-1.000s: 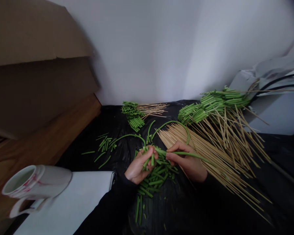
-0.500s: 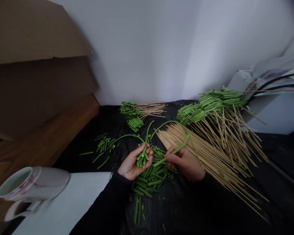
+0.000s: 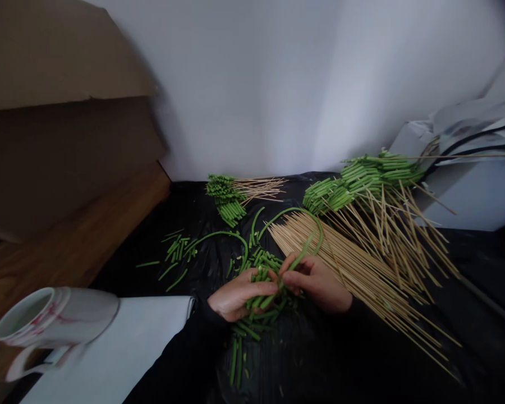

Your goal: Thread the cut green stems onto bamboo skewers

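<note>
My left hand [image 3: 239,293] is closed around a small bunch of cut garlic scape pieces [image 3: 263,302], low over the loose pile. Close to it on the right, my right hand [image 3: 320,283] pinches a longer garlic scape [image 3: 303,252], its upper part sticking up past the fingers. The two hands nearly meet, and the fingertips partly hide where the scape and the bunch come together. Under and around the hands lies the pile of short cut pieces [image 3: 246,331]. Long curved scapes [image 3: 292,210] arch out behind the hands.
Bare bamboo skewers [image 3: 336,252] lie fanned at right. Skewered scapes [image 3: 370,179] are stacked behind them, with a smaller stack [image 3: 227,196] by the wall. Several loose pieces [image 3: 177,249] lie left on black plastic sheeting [image 3: 138,252]. A mug [image 3: 79,314] stands at lower left, below a cardboard box [image 3: 67,140].
My left hand has lowered and turned over with its bunch, moving towards the right hand. My right hand still holds its scape, and the hands are now closer together.
</note>
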`<state>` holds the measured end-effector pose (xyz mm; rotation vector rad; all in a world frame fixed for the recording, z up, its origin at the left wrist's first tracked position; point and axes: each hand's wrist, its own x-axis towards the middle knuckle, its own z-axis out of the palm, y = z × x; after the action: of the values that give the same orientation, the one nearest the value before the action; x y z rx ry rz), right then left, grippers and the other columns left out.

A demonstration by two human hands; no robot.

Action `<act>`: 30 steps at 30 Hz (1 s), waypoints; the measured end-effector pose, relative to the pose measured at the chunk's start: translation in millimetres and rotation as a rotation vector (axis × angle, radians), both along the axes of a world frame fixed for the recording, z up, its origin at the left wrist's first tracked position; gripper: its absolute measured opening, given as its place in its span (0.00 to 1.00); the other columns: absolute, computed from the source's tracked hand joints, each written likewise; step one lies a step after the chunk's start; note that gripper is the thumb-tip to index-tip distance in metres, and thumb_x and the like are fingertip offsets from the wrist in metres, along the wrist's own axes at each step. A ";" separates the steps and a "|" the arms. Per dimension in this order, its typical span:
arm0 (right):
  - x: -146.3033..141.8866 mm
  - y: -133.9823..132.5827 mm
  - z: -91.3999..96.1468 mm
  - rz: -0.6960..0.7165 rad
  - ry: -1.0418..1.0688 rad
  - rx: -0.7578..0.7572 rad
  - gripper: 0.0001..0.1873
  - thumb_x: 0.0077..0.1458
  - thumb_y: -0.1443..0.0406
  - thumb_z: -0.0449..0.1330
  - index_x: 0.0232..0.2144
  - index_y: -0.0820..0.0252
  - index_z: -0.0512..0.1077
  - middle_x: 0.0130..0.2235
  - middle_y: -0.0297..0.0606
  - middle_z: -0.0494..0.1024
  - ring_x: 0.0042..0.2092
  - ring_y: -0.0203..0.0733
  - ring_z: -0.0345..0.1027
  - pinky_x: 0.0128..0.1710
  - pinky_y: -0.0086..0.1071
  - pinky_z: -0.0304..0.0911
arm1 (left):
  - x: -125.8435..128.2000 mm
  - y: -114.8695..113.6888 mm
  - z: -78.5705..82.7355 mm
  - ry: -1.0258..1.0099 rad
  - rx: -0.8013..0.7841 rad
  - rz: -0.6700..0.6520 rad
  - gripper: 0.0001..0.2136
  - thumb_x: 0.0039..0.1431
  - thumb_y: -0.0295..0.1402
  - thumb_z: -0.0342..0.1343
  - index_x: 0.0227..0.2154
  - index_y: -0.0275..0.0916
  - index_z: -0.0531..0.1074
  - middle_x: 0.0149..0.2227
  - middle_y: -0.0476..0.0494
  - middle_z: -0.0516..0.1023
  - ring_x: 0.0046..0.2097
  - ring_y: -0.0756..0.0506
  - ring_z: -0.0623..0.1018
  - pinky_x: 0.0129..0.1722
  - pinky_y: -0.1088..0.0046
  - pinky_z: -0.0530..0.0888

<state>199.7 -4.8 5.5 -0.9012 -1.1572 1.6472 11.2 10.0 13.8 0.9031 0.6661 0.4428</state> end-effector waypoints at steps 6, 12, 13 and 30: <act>8.3 5.3 -6.4 -0.109 0.059 0.013 0.15 0.47 0.56 0.68 0.29 0.59 0.71 0.22 0.27 0.72 0.21 0.28 0.62 0.22 0.25 0.56 | -0.6 0.4 0.3 0.040 -0.019 -0.011 0.14 0.50 0.41 0.64 0.28 0.36 0.70 0.23 0.50 0.69 0.20 0.55 0.65 0.15 0.79 0.53; 7.0 3.8 -9.2 -0.075 -0.001 0.029 0.14 0.47 0.57 0.69 0.28 0.59 0.71 0.22 0.27 0.72 0.22 0.29 0.63 0.22 0.25 0.57 | -0.4 -0.7 -0.8 0.065 0.058 -0.029 0.15 0.48 0.41 0.66 0.27 0.35 0.69 0.23 0.50 0.69 0.20 0.55 0.64 0.17 0.78 0.53; 6.7 3.6 -8.4 -0.076 -0.007 0.028 0.14 0.46 0.57 0.69 0.28 0.59 0.71 0.22 0.27 0.72 0.22 0.29 0.63 0.22 0.25 0.57 | -0.2 -0.9 -0.3 0.078 0.069 -0.032 0.15 0.49 0.41 0.65 0.26 0.35 0.69 0.22 0.50 0.69 0.20 0.55 0.64 0.17 0.78 0.54; 7.0 3.5 -8.5 -0.171 0.053 0.066 0.12 0.45 0.60 0.70 0.29 0.58 0.73 0.22 0.27 0.73 0.23 0.29 0.63 0.23 0.25 0.57 | 4.4 -1.6 5.1 0.033 0.113 0.297 0.11 0.56 0.38 0.60 0.30 0.36 0.67 0.23 0.51 0.71 0.21 0.55 0.66 0.19 0.80 0.59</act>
<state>206.7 -1.3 -3.0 -0.8840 -1.0628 1.4780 15.6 8.5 18.9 0.9232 0.8163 0.7377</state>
